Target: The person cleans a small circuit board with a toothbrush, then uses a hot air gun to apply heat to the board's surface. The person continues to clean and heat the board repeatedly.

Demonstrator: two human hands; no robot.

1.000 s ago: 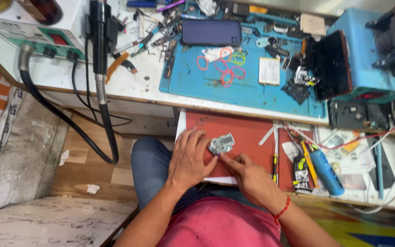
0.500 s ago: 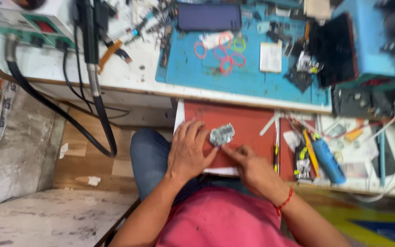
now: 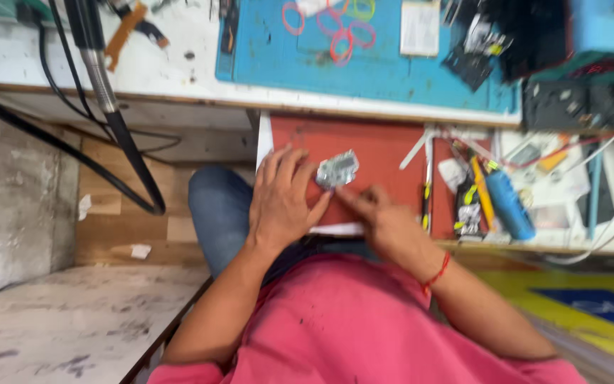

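A small silvery metal part (image 3: 337, 170) lies on a red mat (image 3: 385, 153) set in a pulled-out drawer. My left hand (image 3: 283, 200) rests flat on the mat's left side, fingers spread, its thumb next to the part. My right hand (image 3: 378, 217) reaches in from the right, a fingertip touching the part's lower right edge. A red thread band circles my right wrist. The image is blurred, so whether my right hand holds a tool is not visible.
A blue work mat (image 3: 364, 71) with coloured rubber rings (image 3: 332, 32) lies on the white bench above. Tweezers, a screwdriver and a blue cylinder (image 3: 507, 203) sit right of the red mat. Black cables (image 3: 119, 135) hang at left over a wooden floor.
The view has shifted down and closer, so the bench top slid toward the upper edge. Both hands stay at the silvery part on the red mat.
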